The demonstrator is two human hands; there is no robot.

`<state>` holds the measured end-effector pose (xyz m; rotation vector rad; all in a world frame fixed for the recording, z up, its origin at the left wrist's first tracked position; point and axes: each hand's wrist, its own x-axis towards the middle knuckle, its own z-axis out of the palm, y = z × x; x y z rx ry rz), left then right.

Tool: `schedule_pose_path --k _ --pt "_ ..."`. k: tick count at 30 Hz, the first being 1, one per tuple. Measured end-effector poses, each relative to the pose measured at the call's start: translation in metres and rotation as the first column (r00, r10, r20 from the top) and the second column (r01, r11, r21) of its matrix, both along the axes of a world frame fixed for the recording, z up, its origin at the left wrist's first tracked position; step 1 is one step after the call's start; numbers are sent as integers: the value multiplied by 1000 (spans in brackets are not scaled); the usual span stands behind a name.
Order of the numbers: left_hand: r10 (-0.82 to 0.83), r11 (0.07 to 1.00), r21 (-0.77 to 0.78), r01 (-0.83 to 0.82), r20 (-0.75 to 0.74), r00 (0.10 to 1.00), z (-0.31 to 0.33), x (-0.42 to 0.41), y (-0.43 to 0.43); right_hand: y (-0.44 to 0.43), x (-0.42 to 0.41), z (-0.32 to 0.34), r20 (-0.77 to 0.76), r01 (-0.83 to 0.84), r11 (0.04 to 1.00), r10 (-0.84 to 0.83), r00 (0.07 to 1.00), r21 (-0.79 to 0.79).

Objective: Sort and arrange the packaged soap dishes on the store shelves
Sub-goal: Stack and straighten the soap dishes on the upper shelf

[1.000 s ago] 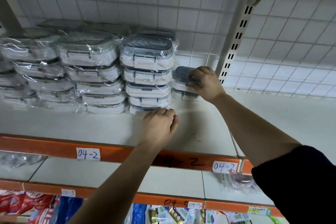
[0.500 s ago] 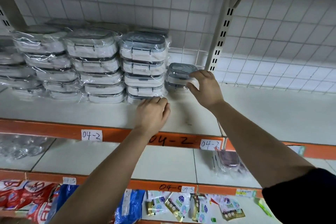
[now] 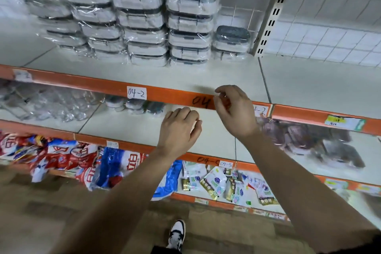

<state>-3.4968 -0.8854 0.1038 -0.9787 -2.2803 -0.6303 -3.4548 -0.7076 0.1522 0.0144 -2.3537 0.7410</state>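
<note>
The fingers [image 3: 223, 90] of the right hand [image 3: 235, 112] were loosely curled, thumb and forefinger close together with nothing visible between them. Those of the left hand [image 3: 179, 129] were curled a little further in and also held nothing that could be made out. Both hands hung in the air in front of the orange edge strip [image 3: 165, 91], just right of the handwritten label [image 3: 136, 93], well apart from the goods. The packaged soap dishes [image 3: 142, 24] sat at the back of the upper shelf [image 3: 185, 75] in side-by-side stacks, each dish wrapped in clear film. At the right end, a short stack [image 3: 231, 41] of two stood just beside the tall stack [image 3: 190, 22] and near the slotted upright [image 3: 274, 10]. A few more wrapped dishes [image 3: 134, 105] lay on the shelf below, partly hidden by the strip. The dishes looked like light, stiff plastic boxes. The film was likely slick and crinkly, so a grip on loose wrap would probably slip or tear. The safer hold seemed to be across the two long sides of the body, under the lid rim, lifting one or two at a time. The tall columns seemed apt to slide if nudged sideways.
</note>
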Motion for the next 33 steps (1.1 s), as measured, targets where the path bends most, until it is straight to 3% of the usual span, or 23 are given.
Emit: schedule_pose_path --k 5,10,16,23,27,33 --pt "29 993 -118 -12 143 989 -41 11 -36 -32 21 -44 57 -50 996 54 997 -74" --pt "120 967 -249 -45 293 949 -88 1 -82 -47 13 -99 231 -83 994 98 968 -71" --pt "213 948 -307 -90 396 893 -144 -48 -137 -74 -29 -176 422 -95 995 74 904 29" --pt "241 923 -378 -72 421 875 -205 -136 -199 -117 -105 -253 531 -74 995 27 847 67" --pt "273 903 -423 -71 439 856 -230 -201 -227 -139 -156 -286 638 -79 993 6 770 86" --pt "343 880 -452 -147 388 856 -234 -301 -240 -164 -246 -295 682 -10 992 -80 727 128"
